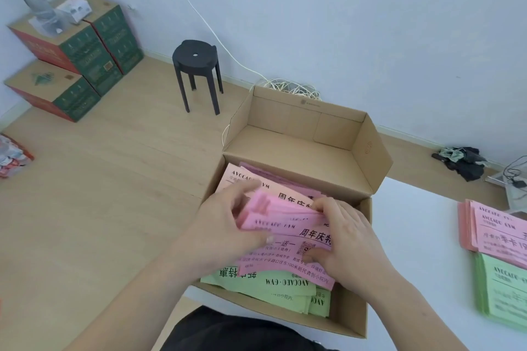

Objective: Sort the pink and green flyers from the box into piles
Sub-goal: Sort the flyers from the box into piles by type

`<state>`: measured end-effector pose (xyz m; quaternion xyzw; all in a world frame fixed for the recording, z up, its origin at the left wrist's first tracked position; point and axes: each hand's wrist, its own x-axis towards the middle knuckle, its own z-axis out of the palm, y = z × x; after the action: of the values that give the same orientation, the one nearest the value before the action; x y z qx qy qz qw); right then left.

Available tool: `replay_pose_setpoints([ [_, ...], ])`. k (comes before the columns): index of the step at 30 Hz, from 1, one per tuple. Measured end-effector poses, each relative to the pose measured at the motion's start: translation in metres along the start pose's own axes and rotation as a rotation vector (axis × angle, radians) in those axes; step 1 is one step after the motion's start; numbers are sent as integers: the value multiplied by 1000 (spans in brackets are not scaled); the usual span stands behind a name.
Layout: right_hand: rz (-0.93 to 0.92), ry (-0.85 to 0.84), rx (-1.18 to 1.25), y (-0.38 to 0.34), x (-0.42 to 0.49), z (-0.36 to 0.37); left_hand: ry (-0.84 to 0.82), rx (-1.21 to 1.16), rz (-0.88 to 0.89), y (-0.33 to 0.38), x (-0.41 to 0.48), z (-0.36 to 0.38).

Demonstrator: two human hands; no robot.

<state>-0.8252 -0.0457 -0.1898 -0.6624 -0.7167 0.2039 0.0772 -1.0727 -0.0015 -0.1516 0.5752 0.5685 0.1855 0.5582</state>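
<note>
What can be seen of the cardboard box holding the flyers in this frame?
The cardboard box is plain brown corrugated board, oblong, with its hinged lid thrown back and its side flaps splayed open. It rests on the white table, near the table's left edge. Inside lie pink flyers toward the far end and green flyers nearer the person. The left hand and right hand reach into it, gripping a bundle of the pink ones.

Bare rm used for storage: stacked cartons [77, 60], black stool [196, 65], coiled cable [288, 88], wood floor [114, 179].
</note>
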Motion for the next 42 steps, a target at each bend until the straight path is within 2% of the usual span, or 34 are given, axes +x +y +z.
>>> replay_pose_setpoints([
  [3,16,-4,5,-2,-3,4,-4,196,201,-6,-24,5],
  [6,30,15,28,-3,-4,6,-2,220,307,-12,-30,10],
  [8,29,-5,42,-4,-3,4,1,158,273,-12,-30,11],
  [12,13,-55,-3,-4,2,1,-38,-32,52,-4,-19,6],
  [14,24,-28,-15,-7,2,1,-42,-99,-30,0,-11,1],
  [19,-41,139,-75,-8,-9,6,-75,61,32,-3,-19,-2],
  [23,30,185,-84,-7,-12,6,38,-39,27,-13,-19,0],
  [26,-65,225,-146,-9,-11,10,81,-89,91,-11,-21,-1],
  [34,-165,419,-307,-7,-26,29,-15,326,384,-47,-42,-15],
  [37,-221,474,-305,-6,-35,31,-23,404,455,-58,-43,-13],
  [39,-235,439,-295,-10,-38,29,-28,421,456,-61,-45,-9],
  [42,-139,203,-253,-16,-34,19,-28,282,337,-57,-43,1],
])
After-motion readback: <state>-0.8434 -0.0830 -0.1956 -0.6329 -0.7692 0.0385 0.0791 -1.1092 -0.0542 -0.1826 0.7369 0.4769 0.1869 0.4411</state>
